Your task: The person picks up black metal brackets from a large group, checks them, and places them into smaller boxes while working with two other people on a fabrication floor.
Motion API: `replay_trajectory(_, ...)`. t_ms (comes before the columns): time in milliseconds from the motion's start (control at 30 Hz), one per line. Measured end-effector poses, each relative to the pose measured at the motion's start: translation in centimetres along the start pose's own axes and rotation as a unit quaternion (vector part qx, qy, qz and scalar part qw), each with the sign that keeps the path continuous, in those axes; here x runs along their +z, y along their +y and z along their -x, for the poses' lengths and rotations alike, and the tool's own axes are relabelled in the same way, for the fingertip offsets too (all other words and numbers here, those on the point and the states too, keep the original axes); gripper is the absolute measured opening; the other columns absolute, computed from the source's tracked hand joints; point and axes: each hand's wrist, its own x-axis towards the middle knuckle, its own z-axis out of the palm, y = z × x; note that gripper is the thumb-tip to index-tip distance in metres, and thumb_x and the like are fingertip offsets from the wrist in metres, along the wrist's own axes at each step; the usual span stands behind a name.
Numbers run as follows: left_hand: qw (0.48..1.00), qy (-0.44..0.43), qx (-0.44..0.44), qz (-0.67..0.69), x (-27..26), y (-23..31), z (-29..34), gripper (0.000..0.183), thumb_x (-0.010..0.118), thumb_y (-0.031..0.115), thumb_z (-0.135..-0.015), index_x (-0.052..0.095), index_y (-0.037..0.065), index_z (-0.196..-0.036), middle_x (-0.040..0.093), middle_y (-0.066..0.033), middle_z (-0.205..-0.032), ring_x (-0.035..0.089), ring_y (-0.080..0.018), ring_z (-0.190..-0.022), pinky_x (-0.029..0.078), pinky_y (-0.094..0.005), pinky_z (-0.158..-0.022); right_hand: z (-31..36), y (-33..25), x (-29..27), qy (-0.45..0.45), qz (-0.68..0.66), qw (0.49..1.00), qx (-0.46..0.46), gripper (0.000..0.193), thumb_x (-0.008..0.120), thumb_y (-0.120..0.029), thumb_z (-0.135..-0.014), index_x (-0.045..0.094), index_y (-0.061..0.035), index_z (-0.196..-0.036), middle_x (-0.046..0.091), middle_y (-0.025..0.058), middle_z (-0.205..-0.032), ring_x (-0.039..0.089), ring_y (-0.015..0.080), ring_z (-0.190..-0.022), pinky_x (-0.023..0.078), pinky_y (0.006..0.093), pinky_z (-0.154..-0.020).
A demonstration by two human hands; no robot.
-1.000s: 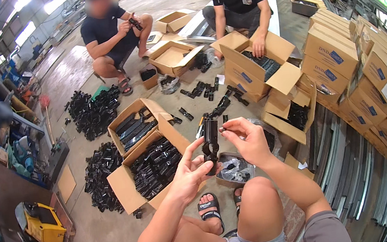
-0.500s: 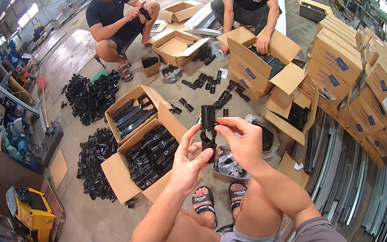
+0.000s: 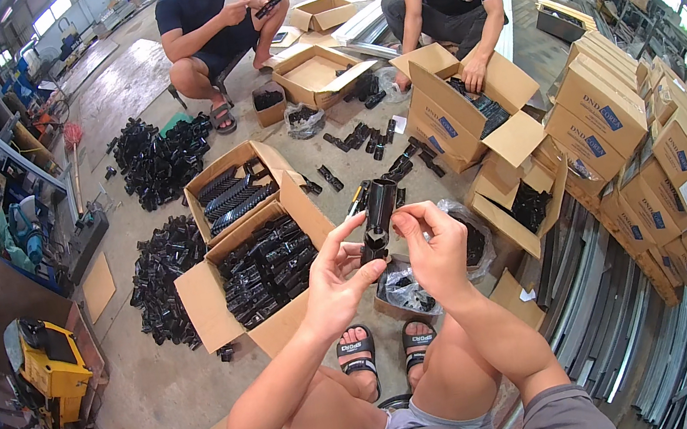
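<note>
My left hand (image 3: 340,278) grips a glossy black tubular fitting (image 3: 380,202) by its lower end, thumb in front and fingers behind. The fitting stands nearly upright, its top tilted slightly right, with a notched opening around its middle. Beside that opening my right hand (image 3: 433,241) is closed in a pinch, thumb against forefinger; whatever lies between those fingertips is too small to make out. Below the hands sits a small box with a clear plastic bag (image 3: 407,291). Close by on the left, an open carton (image 3: 210,314) is packed with similar black fittings (image 3: 268,269).
Heaps of black fittings (image 3: 166,279) lie on the left floor, loose ones (image 3: 364,140) ahead. Two people squat opposite: one holds a black fitting (image 3: 268,5), the other reaches into a carton (image 3: 445,125). Stacked cartons (image 3: 597,113) and long metal profiles (image 3: 589,307) line the right.
The fitting's top has tipped rightward in my left hand. My right fingertips have come slightly away from its side. The person at left has turned and lowered their hands, holding the fitting flatter.
</note>
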Motion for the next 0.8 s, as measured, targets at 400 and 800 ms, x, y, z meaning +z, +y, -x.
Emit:
replay_trajectory(400,1.000,-0.008,-0.012,0.005,0.2,0.1,0.2,0.070,0.071,-0.004,-0.087,0.042,0.011,-0.149,0.063,-0.0057,-0.105,0.066,-0.0147,-0.100,0.053,-0.0286,-0.087,-0.3,-0.9,-1.4,-0.116,0.049,0.991,-0.043,0.019,0.051,-0.014,-0.101,0.054,0.0003,-0.089,0.057,0.0170,-0.070,0.058,0.0325,-0.062,0.045,0.0410,-0.059)
replay_trajectory(800,1.000,-0.019,-0.006,-0.003,-0.1,0.1,0.3,0.070,0.071,-0.004,-0.088,0.042,0.011,-0.149,0.063,-0.0065,-0.107,0.066,-0.0155,-0.102,0.053,-0.0293,-0.088,0.1,-0.7,-1.1,-0.104,0.032,0.992,-0.056,0.017,0.054,-0.015,-0.101,0.055,0.0010,-0.095,0.061,0.0182,-0.074,0.060,0.0317,-0.061,0.047,0.0391,-0.058)
